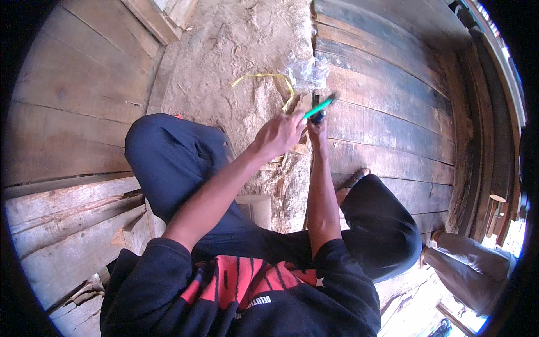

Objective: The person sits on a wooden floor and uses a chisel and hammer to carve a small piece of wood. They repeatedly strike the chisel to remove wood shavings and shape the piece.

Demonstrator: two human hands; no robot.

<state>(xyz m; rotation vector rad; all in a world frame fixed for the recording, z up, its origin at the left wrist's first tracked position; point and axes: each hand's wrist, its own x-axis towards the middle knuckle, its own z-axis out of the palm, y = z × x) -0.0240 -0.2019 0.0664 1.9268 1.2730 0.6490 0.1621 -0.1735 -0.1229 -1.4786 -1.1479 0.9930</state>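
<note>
My left hand (281, 133) is closed around a slim green stick (318, 108) with a dark tip; its exact kind cannot be made out. The stick slants up to the right, its tip over the wooden boards. Close beside it, my right hand (318, 133) grips a small black object (318, 117), mostly covered by the fingers. The stick passes just above this black piece, and whether they touch is unclear. Beyond both hands lie a crumpled clear plastic bag (307, 73) and a thin yellow strip (264, 75) bent in a curve.
Wooden planks (387, 121) form a platform on the right, meeting rough bare earth (208, 62) along a broken edge. A plank panel (78, 106) stands left, with loose boards (78, 224) below it. Another person's trousered leg (466, 264) is at lower right.
</note>
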